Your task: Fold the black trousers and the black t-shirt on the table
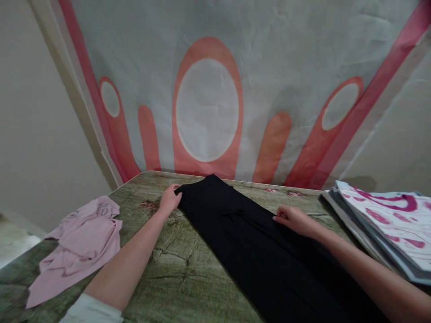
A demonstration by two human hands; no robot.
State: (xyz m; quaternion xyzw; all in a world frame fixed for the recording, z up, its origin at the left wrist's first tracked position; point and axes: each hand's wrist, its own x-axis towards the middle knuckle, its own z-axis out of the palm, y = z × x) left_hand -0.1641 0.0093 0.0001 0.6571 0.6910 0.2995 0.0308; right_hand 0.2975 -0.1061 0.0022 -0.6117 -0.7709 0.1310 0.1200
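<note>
1. Far left, a crumpled pink garment (pixel 82 244) lies on the wood-patterned table (pixel 175 269), near its left edge. The left forearm (pixel 129 258) passes just beside it, so a wide sweep of that arm could bunch it further or push it over the edge

2. The left hand (pixel 170 199) is nearly closed, thumb and fingers pinching the far left corner of the black garment (pixel 249 233). Only a small bit of cloth appears to be caught, so a sharp pull could make the corner slip free or stretch it out of line

3. The black garment lies slantwise across the middle of the table, from near the far edge down past the bottom of the view. Small creases show between the hands; uneven tension could set them deeper. Its near end is out of sight, so I cannot tell whether it is twisted or hanging off, and either could make it drag

4. The right hand (pixel 292 220) is narrow, thumb and curled fingers nipping the garment's right edge. If layers lie beneath, catching just one could shift them apart; how many it holds, I cannot tell

5. Far right, a stack of folded clothes (pixel 373 244) stands near the right forearm (pixel 353 255). Its layers overhang unevenly, so an elbow swung outward could knock them askew
</note>
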